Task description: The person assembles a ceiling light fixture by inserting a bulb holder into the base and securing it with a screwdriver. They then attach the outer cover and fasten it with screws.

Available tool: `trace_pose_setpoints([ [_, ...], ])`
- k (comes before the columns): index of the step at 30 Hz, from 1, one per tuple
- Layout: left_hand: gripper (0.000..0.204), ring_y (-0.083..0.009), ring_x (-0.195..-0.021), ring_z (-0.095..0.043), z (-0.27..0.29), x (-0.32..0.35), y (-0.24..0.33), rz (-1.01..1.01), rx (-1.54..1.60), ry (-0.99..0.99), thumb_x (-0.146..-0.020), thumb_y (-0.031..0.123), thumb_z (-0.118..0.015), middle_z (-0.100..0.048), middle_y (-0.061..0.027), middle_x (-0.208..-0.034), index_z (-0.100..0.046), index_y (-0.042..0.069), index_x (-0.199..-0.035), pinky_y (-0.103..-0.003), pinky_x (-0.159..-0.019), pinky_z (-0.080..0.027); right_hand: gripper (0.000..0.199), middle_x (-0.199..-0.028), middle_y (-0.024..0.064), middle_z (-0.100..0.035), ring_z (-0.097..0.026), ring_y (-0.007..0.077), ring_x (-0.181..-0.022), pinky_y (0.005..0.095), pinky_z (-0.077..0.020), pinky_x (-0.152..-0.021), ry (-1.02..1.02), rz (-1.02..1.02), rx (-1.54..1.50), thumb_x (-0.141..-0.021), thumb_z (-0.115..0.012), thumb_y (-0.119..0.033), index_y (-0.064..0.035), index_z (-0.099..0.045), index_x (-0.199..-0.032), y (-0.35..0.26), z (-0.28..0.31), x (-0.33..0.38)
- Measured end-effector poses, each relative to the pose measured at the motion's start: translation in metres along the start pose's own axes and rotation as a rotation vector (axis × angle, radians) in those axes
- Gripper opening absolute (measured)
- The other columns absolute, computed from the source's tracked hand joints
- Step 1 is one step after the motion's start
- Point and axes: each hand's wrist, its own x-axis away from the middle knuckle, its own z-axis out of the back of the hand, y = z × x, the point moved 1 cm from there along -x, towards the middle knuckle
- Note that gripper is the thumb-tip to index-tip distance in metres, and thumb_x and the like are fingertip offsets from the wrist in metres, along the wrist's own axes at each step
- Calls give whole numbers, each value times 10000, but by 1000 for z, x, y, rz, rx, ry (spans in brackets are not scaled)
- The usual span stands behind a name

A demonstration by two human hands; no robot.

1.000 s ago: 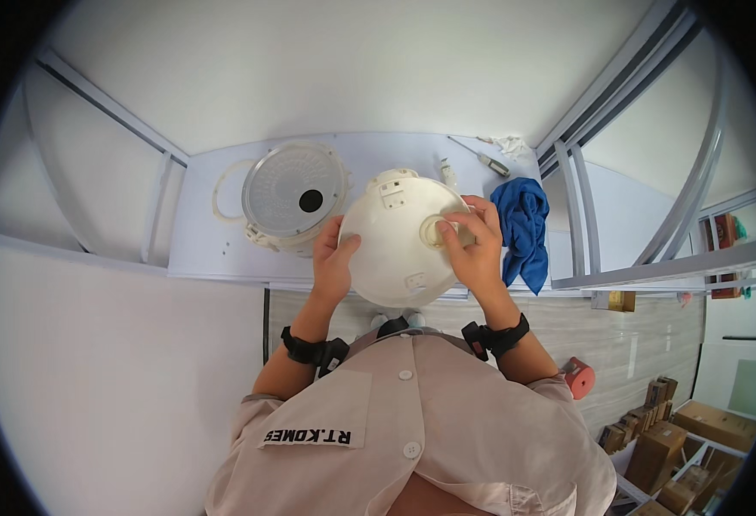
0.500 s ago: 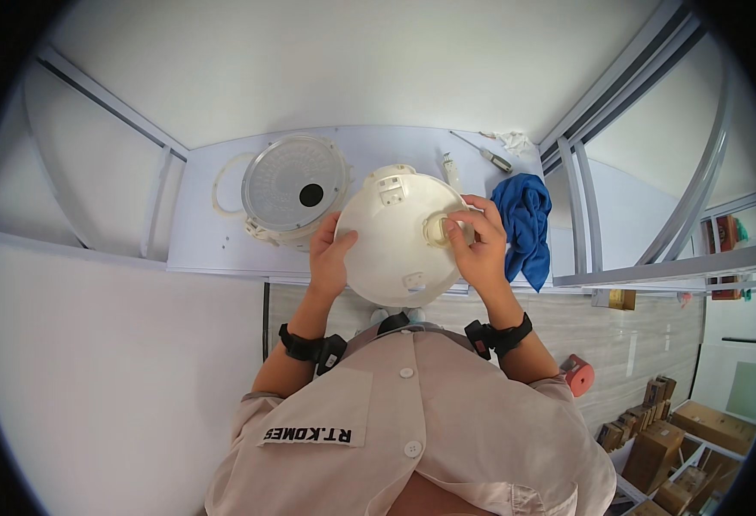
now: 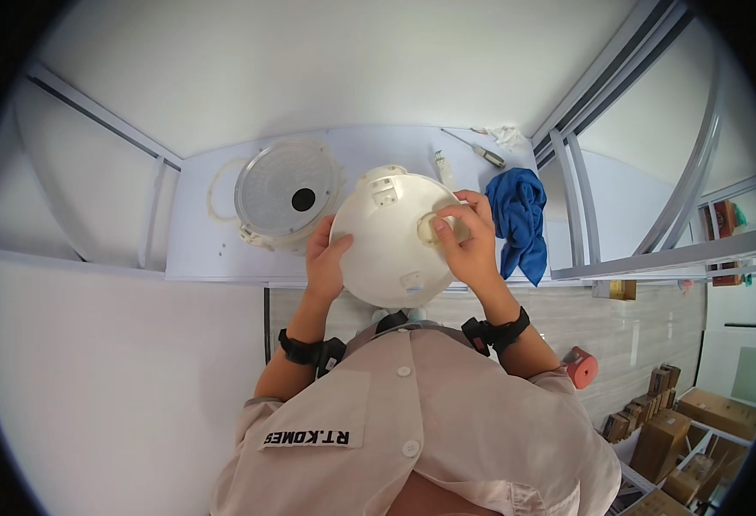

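Note:
A white, dish-shaped round cover (image 3: 386, 245) is held up between my two hands at the bench's front edge. It looks like an appliance lid, with small fittings near its rim. My left hand (image 3: 326, 261) grips the left rim, thumb on the inner face. On the other side my right hand (image 3: 472, 241) has its fingers at the right rim. Its thumb and a finger press on a round cream fitting (image 3: 428, 230), partly hidden by them. Left of the cover lies a round white part (image 3: 279, 185) with a translucent face and a black disc (image 3: 304, 199).
A blue cloth (image 3: 517, 215) lies at the bench's right end. Behind it are a screwdriver (image 3: 488, 156) and a crumpled white tissue (image 3: 509, 136). A narrow pale strip (image 3: 442, 169) lies behind the cover. A thin cream ring (image 3: 212, 193) sits at the left. Metal frame bars (image 3: 574, 202) flank the bench.
The view has shifted slightly. My right thumb and finger have moved a little over the round fitting; both hands still hold the cover.

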Motion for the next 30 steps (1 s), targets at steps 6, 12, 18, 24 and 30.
trace_pose_setpoints([
  [6, 333, -158, -1056, -717, 2, -3, 7, -9, 15, -67, -982, 16, -617, -758, -79, -1189, -655, 0, -1312, -315, -940, -567, 134, -1296, 174, -613, -671, 300, -993, 379, -549, -876, -9, -9, -7, -930, -787, -9, -54, -748, -1051, 6, -3, -3],
  [12, 357, -162, -1069, -716, 3, -2, 9, -30, 3, -75, -989, 34, -618, -755, -88, -1213, -648, -8, -1343, -318, -952, -564, 135, -1195, 173, -678, -693, 354, -1076, 387, -552, -938, -102, -104, -61, -916, -795, -9, -52, -744, -1033, 6, -1, -10],
  [18, 381, -179, -1082, -717, -2, -4, 11, 13, 34, -50, -1004, 34, -592, -749, -104, -1236, -635, -14, -1379, -328, -956, -569, 287, -1234, 168, -674, -664, 357, -1182, 401, -530, -1013, -168, -78, -97, -870, -860, -63, -57, -719, -1119, -6, 5, -15],
  [24, 472, -258, -1115, -746, 11, -10, 4, 41, 53, -43, -997, 44, -590, -733, -153, -1298, -588, -9, -1467, -385, -951, -621, 517, -1394, 175, -578, -621, 348, -1275, 425, -514, -1077, -232, -22, -87, -791, -942, -89, -78, -730, -1262, -10, 3, -14],
  [30, 450, -251, -1095, -746, 10, -9, 6, 52, 73, -29, -995, 40, -592, -737, -142, -1273, -601, 1, -1443, -384, -937, -623, 488, -1422, 164, -577, -619, 343, -1293, 429, -505, -1103, -242, 54, -123, -768, -959, -85, -96, -787, -1225, -2, 7, -13],
])
